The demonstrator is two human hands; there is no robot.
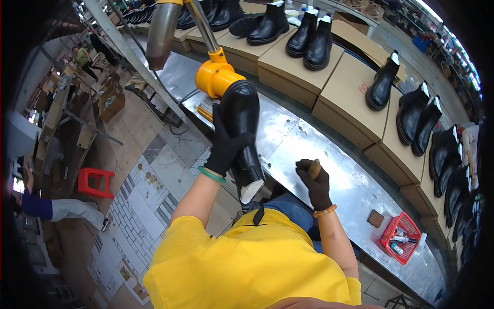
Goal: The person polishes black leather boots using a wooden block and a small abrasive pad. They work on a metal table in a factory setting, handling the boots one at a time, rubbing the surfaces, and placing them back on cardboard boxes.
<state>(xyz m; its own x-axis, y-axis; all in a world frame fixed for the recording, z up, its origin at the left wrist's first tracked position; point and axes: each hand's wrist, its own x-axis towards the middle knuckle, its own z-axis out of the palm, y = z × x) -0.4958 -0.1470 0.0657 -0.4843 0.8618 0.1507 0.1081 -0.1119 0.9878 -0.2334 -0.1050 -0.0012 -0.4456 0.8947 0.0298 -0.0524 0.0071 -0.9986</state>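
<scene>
My left hand (pixel 229 141), in a black glove, is closed around a black boot (pixel 241 110). The boot points toe upward, its shaft toward me with pale lining or stuffing at the opening. Its toe is right beside a yellow cylindrical machine head (pixel 218 78); whether they touch cannot be made out. Over the metal table, my right hand (pixel 315 185), also in a dark glove, has its fingers curled at a small rounded tan-brown piece (pixel 314 169). What that piece is does not show clearly.
Along the table's (pixel 288 139) far side, cardboard boxes (pixel 355 103) carry several black boots (pixel 319 46). A red basket (pixel 400 238) with small bottles and a brown block (pixel 375 218) lie at right. A metal nozzle (pixel 160 36) hangs above left. A red stool (pixel 96 183) and other people are at left.
</scene>
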